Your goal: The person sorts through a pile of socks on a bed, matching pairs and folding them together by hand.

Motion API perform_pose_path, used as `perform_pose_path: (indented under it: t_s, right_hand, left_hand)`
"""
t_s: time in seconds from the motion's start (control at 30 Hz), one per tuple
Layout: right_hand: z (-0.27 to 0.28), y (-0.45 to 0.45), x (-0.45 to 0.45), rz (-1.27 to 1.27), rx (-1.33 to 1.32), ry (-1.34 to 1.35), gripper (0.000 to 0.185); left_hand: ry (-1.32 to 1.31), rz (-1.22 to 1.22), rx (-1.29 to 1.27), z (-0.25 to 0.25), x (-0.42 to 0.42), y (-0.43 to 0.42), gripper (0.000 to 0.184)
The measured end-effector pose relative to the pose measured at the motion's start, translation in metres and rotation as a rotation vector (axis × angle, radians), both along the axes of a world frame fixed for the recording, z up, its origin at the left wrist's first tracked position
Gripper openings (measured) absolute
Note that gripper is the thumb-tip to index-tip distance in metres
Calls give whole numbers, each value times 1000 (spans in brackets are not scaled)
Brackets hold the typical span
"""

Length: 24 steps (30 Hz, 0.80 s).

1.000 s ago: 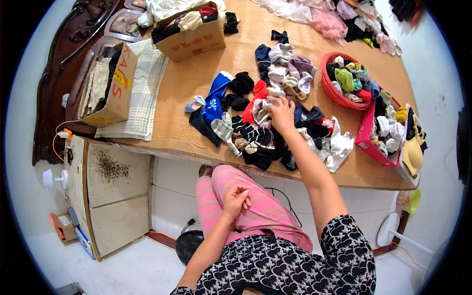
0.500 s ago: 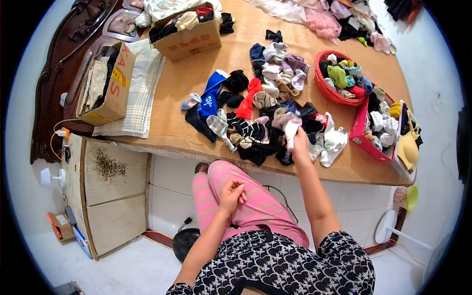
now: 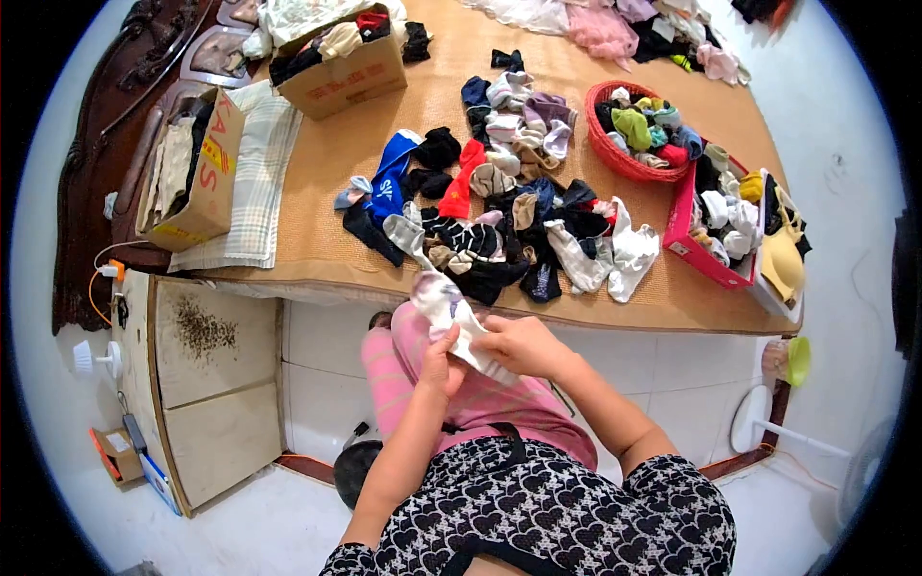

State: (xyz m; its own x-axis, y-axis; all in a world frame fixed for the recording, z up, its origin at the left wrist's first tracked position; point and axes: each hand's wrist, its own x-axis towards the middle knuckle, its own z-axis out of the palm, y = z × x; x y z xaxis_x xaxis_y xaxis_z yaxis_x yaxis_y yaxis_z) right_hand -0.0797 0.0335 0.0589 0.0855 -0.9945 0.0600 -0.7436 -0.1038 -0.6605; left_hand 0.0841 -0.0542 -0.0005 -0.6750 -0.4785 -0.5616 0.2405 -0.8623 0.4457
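Above my lap a white sock (image 3: 449, 305) with grey-purple marks is stretched between both hands. My left hand (image 3: 442, 363) is closed on its near left side, thumb on top. My right hand (image 3: 521, 346) pinches the sock from the right, close to its cuff end. Just beyond, on the woven mat, lies a loose pile of socks: a blue sock (image 3: 391, 178), a red sock (image 3: 463, 180), a black-and-white striped sock (image 3: 461, 235) and white socks (image 3: 632, 252) at the right end.
A red basket (image 3: 597, 144) of socks and a pink box (image 3: 684, 240) of socks stand at the right, beside a yellow bra (image 3: 783, 259). Cardboard boxes (image 3: 351, 82) of clothes sit at the left. A cabinet (image 3: 226, 384) stands below left; clothes (image 3: 615, 34) lie at the back.
My right hand has drawn the white sock from the pile back over my lap. My left hand, which rested on my lap, now holds it too. The view has shifted slightly.
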Motion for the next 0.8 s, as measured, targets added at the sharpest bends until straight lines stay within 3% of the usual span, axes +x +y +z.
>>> perform_pose_path:
  t_s: [0.07,0.13,0.2,0.27,0.3,0.4,0.47,0.53,0.57,0.6,0.67,0.73,0.8]
  right_hand:
    - [2,1,-13,-22,-13,-124,18]
    - [-11,0,-28,-169,-130,-271,15]
    - [-24,-7,-47,-495,-254,-222,12]
    - [-45,-13,-72,-720,-276,-106,13]
    - [-37,-19,-77,-785,-211,-203,15]
    - [-28,-42,-87,-651,-379,-19,18]
    - [-30,-59,-90,-481,-345,47,24]
    - [-58,-76,-105,-344,-261,215,27]
    - [-70,-82,-114,-444,-36,352,29]
    - [-81,-87,-124,-539,195,486,31]
    - [-87,-107,-139,-816,253,534,28]
    - [-78,-121,-139,-1038,-6,653,28]
    - [-70,-137,-136,-1006,-236,546,26]
  left_hand:
    - [-109,120,32,-8,8,-1,42]
    - [57,233,142,2,15,-5,37]
    - [57,261,183,10,24,-7,34]
    - [4,155,-9,7,40,-6,32]
    - [-15,113,-48,16,42,-4,31]
    - [-6,43,-10,36,49,5,29]
    - [-4,20,2,28,51,7,28]
    - [-159,34,-60,-5,57,7,26]
    - [-240,81,-119,-36,66,8,24]
    - [-240,86,-124,-36,67,9,24]
    - [-215,94,-70,-33,69,8,23]
    - [-210,121,-62,-38,72,10,23]
    - [-166,117,-66,-42,73,9,24]
